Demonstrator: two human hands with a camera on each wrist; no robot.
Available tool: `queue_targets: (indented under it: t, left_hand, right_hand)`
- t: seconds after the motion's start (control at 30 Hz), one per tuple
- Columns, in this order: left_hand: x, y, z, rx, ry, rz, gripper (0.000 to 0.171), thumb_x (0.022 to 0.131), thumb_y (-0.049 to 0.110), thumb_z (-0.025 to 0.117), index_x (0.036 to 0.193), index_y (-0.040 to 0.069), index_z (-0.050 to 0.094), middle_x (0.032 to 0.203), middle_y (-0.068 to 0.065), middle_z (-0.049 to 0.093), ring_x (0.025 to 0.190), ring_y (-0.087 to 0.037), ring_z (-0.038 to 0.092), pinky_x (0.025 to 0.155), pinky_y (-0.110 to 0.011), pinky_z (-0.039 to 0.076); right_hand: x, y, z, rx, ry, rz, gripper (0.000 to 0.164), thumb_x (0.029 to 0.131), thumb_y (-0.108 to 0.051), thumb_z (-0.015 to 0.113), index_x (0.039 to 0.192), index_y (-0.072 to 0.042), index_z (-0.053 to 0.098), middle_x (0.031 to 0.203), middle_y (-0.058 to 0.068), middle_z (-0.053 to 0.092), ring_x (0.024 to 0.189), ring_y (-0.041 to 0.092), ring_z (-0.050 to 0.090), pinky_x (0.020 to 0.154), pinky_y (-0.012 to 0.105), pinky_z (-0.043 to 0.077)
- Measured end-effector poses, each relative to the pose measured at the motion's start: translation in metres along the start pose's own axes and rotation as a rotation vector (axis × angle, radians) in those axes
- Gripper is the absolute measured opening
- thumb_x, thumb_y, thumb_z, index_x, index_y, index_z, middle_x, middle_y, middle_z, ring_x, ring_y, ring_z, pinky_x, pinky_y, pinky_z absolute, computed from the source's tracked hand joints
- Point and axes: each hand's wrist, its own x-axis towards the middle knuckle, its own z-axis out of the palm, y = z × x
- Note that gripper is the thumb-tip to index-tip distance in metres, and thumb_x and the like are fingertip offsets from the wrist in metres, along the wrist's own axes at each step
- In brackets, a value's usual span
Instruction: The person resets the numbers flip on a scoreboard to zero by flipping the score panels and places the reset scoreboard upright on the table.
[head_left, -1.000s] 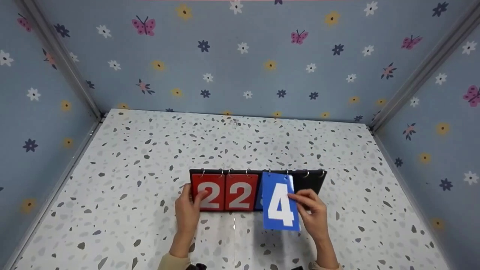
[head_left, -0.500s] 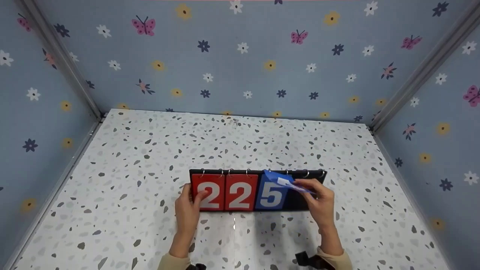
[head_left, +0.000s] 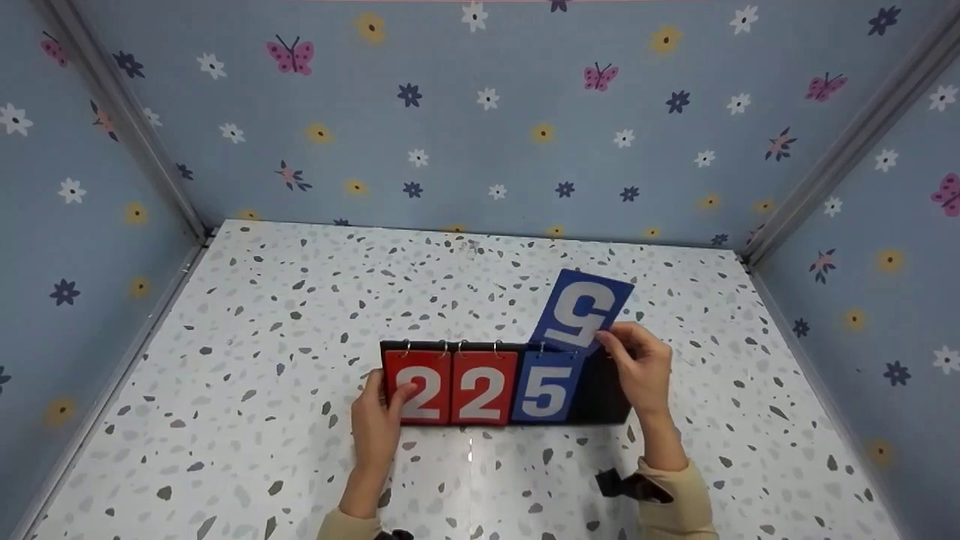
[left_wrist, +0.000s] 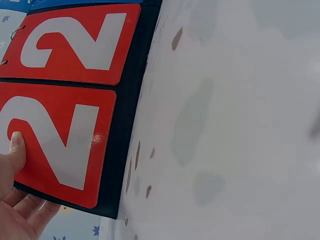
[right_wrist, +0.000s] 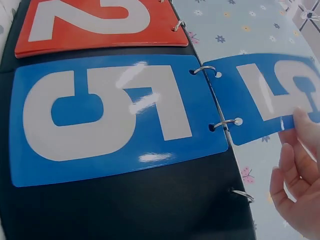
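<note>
Pinching the upturned blue card by its edge in our right hand, we grip in our left hand the black board stretching between them. Likely light, bendy and slick, the card handles best by its edges.

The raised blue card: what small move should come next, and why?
Probably the right hand should ease the raised card down behind the board, then let go. The card stands beyond the rings with the hand pinching its edge, while another blue 5 lies on the front and the left hand grips the board's other end.
</note>
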Motion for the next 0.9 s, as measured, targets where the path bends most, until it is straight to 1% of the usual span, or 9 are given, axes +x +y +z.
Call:
queue_targets:
  t: [0.1,0.2,0.27,0.37,0.43,0.53,0.6,0.7,0.9]
  left_hand:
    - [0.0,-0.001,0.0,0.002,0.005,0.005,0.035,0.079,0.026,0.068,0.103,0.005,0.054,0.099,-0.007,0.065,0.088,-0.017,0.06,0.077,-0.035,0.048]
    - [0.0,-0.002,0.0,-0.005,0.008,0.014,0.035,0.079,0.025,0.069,0.102,0.005,0.054,0.097,-0.007,0.065,0.086,-0.016,0.06,0.076,-0.035,0.049]
    - [0.001,-0.002,0.0,-0.01,0.01,0.02,0.034,0.078,0.024,0.069,0.102,0.005,0.054,0.095,-0.006,0.065,0.085,-0.015,0.06,0.075,-0.034,0.049]
    - [0.001,-0.001,-0.001,-0.021,0.011,0.027,0.034,0.078,0.023,0.069,0.102,0.005,0.054,0.094,-0.006,0.065,0.084,-0.014,0.059,0.073,-0.034,0.049]
    - [0.001,-0.001,-0.001,-0.023,0.008,0.027,0.033,0.079,0.023,0.069,0.102,0.005,0.054,0.095,-0.006,0.065,0.085,-0.014,0.059,0.074,-0.034,0.049]
    - [0.0,-0.001,0.0,-0.02,0.004,0.019,0.033,0.079,0.023,0.068,0.103,0.005,0.054,0.097,-0.006,0.065,0.086,-0.014,0.059,0.076,-0.034,0.048]
    - [0.0,-0.001,0.0,-0.017,-0.001,0.012,0.034,0.079,0.024,0.068,0.104,0.006,0.054,0.098,-0.006,0.065,0.088,-0.014,0.06,0.078,-0.034,0.048]
    - [0.0,-0.001,0.0,-0.009,-0.003,0.005,0.034,0.079,0.024,0.069,0.104,0.006,0.054,0.099,-0.006,0.065,0.088,-0.015,0.06,0.078,-0.034,0.048]
    - [0.0,-0.001,0.0,-0.012,-0.004,0.0,0.032,0.079,0.023,0.069,0.103,0.007,0.054,0.098,-0.006,0.065,0.086,-0.014,0.06,0.077,-0.033,0.049]
  right_hand:
    - [0.007,-0.002,0.002,-0.041,-0.003,0.052,0.005,0.08,0.008,0.062,0.079,0.013,0.061,0.071,0.019,0.062,0.061,0.022,0.058,0.05,0.023,0.048]
    - [0.013,-0.001,0.004,-0.057,0.0,0.074,0.007,0.08,0.008,0.061,0.08,0.015,0.06,0.072,0.021,0.062,0.062,0.018,0.058,0.053,0.022,0.047]
    - [0.016,0.007,0.006,-0.069,0.009,0.08,0.006,0.08,0.008,0.062,0.079,0.015,0.061,0.072,0.021,0.062,0.062,0.014,0.057,0.056,0.018,0.046]
    - [0.021,0.022,0.008,-0.104,0.02,0.103,0.008,0.08,0.002,0.065,0.081,0.011,0.064,0.074,0.018,0.064,0.062,0.009,0.055,0.061,0.015,0.044]
    - [0.024,0.032,0.009,-0.137,0.027,0.128,0.011,0.079,-0.003,0.067,0.084,0.008,0.066,0.075,0.016,0.065,0.062,0.011,0.055,0.062,0.015,0.043]
    - [0.027,0.041,0.012,-0.201,0.024,0.159,0.019,0.079,-0.01,0.069,0.091,0.005,0.068,0.075,0.013,0.066,0.062,0.014,0.057,0.061,0.015,0.042]
    - [0.029,0.044,0.014,-0.231,0.01,0.166,0.023,0.08,-0.011,0.068,0.097,0.004,0.067,0.074,0.013,0.066,0.061,0.017,0.058,0.06,0.016,0.042]
    - [0.029,0.046,0.015,-0.243,-0.034,0.159,0.026,0.082,-0.011,0.067,0.103,0.003,0.065,0.077,0.012,0.067,0.064,0.02,0.061,0.06,0.016,0.044]
    - [0.026,0.045,0.014,-0.269,-0.109,0.14,0.021,0.085,-0.012,0.064,0.1,0.001,0.067,0.091,0.01,0.068,0.074,0.018,0.062,0.066,0.023,0.047]
